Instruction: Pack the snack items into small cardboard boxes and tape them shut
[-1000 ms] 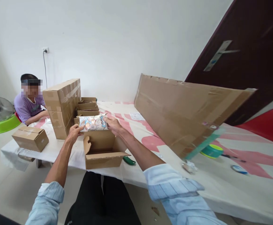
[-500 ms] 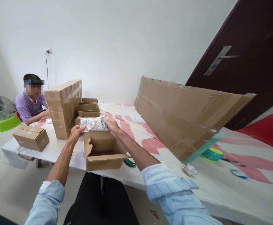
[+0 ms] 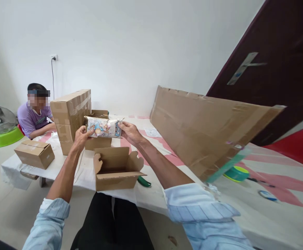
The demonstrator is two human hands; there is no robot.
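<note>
Between my two hands is a printed plastic packet [image 3: 103, 127] with a cartoon picture on its pale front. My left hand [image 3: 83, 138] pinches its left end, and my right hand [image 3: 130, 132] grips the right end. It is held level, above and beyond an open cardboard box [image 3: 116, 181] at the table's near edge. The box's flaps are up or folded out, and the part of its inside that shows is bare brown cardboard. A dark green object [image 3: 144, 181] lies against the right side of the box, partly hidden by a flap.
Taped cartons [image 3: 68, 114] form a stack at the left, with open boxes [image 3: 99, 113] beside it. A closed carton [image 3: 34, 153] sits at the left corner. A person [image 3: 35, 114] sits behind. A large cardboard sheet [image 3: 203, 128] leans on the right, near a tape roll [image 3: 267, 195].
Both hands have raised the packet a little away from the open box, and its printed front now faces me more. The box stays in place.
</note>
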